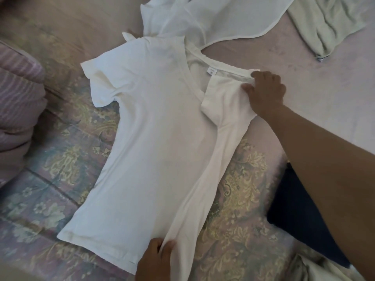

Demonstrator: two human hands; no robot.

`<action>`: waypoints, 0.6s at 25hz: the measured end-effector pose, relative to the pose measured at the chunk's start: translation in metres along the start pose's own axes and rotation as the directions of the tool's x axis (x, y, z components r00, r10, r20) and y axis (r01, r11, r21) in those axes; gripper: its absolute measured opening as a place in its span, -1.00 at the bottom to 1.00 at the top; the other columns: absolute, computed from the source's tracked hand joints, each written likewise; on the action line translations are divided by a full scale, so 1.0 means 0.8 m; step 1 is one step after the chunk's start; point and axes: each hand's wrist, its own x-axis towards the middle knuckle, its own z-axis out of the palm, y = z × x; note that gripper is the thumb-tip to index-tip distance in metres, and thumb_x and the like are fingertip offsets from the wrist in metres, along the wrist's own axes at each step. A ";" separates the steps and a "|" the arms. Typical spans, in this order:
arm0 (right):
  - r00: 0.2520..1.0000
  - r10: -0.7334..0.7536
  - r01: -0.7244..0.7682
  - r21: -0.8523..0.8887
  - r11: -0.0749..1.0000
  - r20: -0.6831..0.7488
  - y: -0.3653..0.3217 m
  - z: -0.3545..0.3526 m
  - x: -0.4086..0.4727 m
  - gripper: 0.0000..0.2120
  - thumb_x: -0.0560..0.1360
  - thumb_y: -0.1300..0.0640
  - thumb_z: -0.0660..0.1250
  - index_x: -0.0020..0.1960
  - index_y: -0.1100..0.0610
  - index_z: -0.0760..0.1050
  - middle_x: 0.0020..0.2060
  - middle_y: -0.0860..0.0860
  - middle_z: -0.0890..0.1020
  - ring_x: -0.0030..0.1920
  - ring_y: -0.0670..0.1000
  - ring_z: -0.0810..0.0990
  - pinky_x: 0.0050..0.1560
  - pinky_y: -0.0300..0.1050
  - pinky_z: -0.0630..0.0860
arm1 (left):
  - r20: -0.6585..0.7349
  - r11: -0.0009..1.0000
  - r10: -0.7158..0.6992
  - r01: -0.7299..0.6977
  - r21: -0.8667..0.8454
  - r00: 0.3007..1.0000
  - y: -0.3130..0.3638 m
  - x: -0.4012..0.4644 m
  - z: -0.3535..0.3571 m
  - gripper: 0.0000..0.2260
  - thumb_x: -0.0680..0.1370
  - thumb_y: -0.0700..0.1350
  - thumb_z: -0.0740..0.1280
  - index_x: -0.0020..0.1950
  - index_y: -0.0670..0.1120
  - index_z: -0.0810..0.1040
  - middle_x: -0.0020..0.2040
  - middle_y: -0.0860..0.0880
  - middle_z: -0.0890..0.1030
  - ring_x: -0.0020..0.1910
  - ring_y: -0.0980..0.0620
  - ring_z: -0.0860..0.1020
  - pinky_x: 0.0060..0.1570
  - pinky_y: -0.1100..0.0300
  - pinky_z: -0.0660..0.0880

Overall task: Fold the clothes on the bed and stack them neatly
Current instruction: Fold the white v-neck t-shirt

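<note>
A white T-shirt (150,142) is spread across the centre of the frame on the patterned bedspread (60,179), its right side folded inward along a long crease. The fabric at the shoulder, right of centre, is pinched by the right hand (265,92); the hem at the bottom centre is gripped by the left hand (156,258), which is cut off by the lower edge. Bare bedspread is seen left and below. A sheer white garment (213,19) overlaps the collar at the top; a pale green garment (332,23) lies upper right. A dark blue item (294,203) is partly hidden under the right forearm. A striped pillow (18,94) is cut off at the left edge.
</note>
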 end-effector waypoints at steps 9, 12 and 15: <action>0.985 -0.170 0.171 -0.120 0.978 0.016 -0.048 0.015 -0.062 -0.45 0.66 0.20 0.18 0.61 0.24 0.13 0.61 0.24 0.11 0.60 0.24 0.12 0.53 0.28 0.10 | 0.048 0.902 0.237 -0.238 0.361 0.970 0.031 0.012 -0.069 -0.75 0.57 0.13 0.40 -0.15 -0.02 0.52 -0.09 -0.10 0.64 0.00 -0.16 0.61 0.07 -0.04 0.51; 0.889 -0.451 0.453 -0.014 0.891 0.085 -0.117 0.028 -0.089 -0.51 0.61 0.36 0.18 0.54 0.31 0.29 0.57 0.27 0.19 0.57 0.29 0.21 0.51 0.30 0.22 | -0.254 0.813 0.532 -0.405 0.418 0.808 0.032 0.054 -0.123 -0.59 0.61 0.09 0.28 0.15 -0.27 0.57 0.10 -0.29 0.61 0.15 -0.33 0.55 0.13 -0.26 0.47; 0.836 -0.517 0.517 0.050 0.854 0.186 -0.204 0.040 -0.074 -0.49 0.71 0.17 0.10 0.63 0.21 0.09 0.63 0.18 0.02 0.63 0.18 0.02 0.57 0.23 0.06 | -0.232 0.710 0.660 -0.491 0.506 0.715 0.042 0.099 -0.147 -0.20 0.64 0.33 -0.09 0.40 -0.36 0.42 0.37 -0.41 0.45 0.34 -0.42 0.42 0.31 -0.32 0.34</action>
